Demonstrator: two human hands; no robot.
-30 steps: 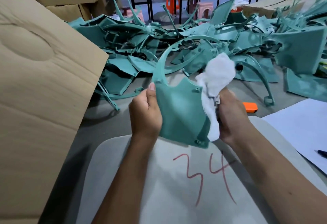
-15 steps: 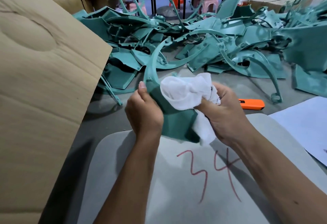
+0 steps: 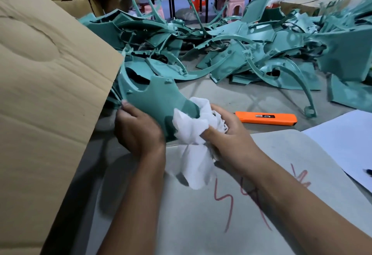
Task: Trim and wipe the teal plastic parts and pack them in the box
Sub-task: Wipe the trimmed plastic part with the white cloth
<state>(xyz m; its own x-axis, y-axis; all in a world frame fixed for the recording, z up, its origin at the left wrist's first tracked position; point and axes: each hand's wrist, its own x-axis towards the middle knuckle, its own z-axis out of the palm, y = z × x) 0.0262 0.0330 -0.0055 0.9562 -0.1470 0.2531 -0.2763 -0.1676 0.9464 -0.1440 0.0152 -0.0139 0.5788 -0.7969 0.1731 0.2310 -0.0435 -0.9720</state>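
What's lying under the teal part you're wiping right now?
Under the held teal part and the white cloth is a grey board with red writing, partly covered by the cloth and right hand. The left hand hides the part's lower edge.

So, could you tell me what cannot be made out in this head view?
- Box: its inside is hidden by its own flap, so any packed parts are unseen.
- Teal part: its lower edge is covered by the left hand and white cloth.
- Right hand: fingertips buried in the cloth.
- Orange cutter: label too small to read.
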